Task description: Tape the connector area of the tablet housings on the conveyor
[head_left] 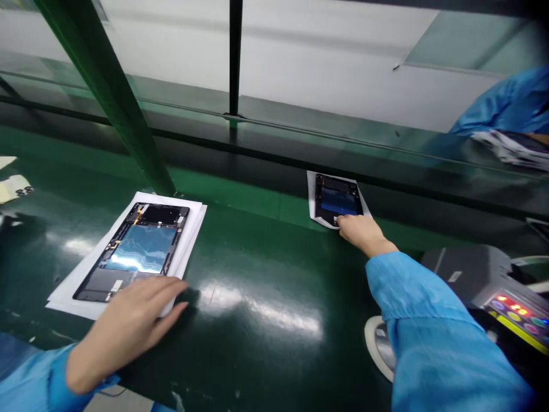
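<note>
An opened tablet housing (141,246) with a shiny blue panel in its middle lies on white paper sheets (81,292) at the left. My left hand (132,315) is over the lower right corner of it, fingers stretched out; whether it touches cannot be made out. Farther off at the right, a second opened tablet housing (337,197) rests on its own white sheet (312,197). The fingers of my right hand (362,232) are closed at the near edge of this one, gripping it or the sheet beneath.
A grey machine (467,274) with a lit red display stands at the right, beside a white-rimmed round object (380,346). A green post (107,86) rises behind the green table (257,274). Beyond the rail, a blue sleeve (506,103) of another person shows.
</note>
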A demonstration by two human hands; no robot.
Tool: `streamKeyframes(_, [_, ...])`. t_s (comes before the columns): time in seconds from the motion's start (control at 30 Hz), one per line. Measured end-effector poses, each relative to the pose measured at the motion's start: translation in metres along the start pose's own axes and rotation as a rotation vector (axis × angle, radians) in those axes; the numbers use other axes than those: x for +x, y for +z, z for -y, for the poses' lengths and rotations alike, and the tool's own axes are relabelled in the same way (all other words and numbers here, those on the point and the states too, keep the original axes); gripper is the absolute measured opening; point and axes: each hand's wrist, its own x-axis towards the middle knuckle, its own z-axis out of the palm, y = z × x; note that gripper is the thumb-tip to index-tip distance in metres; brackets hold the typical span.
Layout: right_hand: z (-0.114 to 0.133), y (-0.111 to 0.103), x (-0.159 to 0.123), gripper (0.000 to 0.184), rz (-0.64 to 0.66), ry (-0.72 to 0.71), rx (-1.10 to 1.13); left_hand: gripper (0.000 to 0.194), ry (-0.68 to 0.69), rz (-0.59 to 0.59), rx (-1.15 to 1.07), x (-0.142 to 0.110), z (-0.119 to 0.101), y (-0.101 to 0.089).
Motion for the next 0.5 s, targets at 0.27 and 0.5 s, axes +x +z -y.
streamKeyframes(0.27, [0.060, -0.025, -0.117, 0.011, -0.222, -0.093, 0.064, 0.019, 0.351, -0.072, -0.222, 0.048, -0.088, 0.023])
streamKeyframes(0.5, [0.169, 0.005, -0.263, 0.019, -0.583, -0.252, 0.270, 0.020, 0.556, 0.001, -0.199, 0.032, -0.145, 0.055])
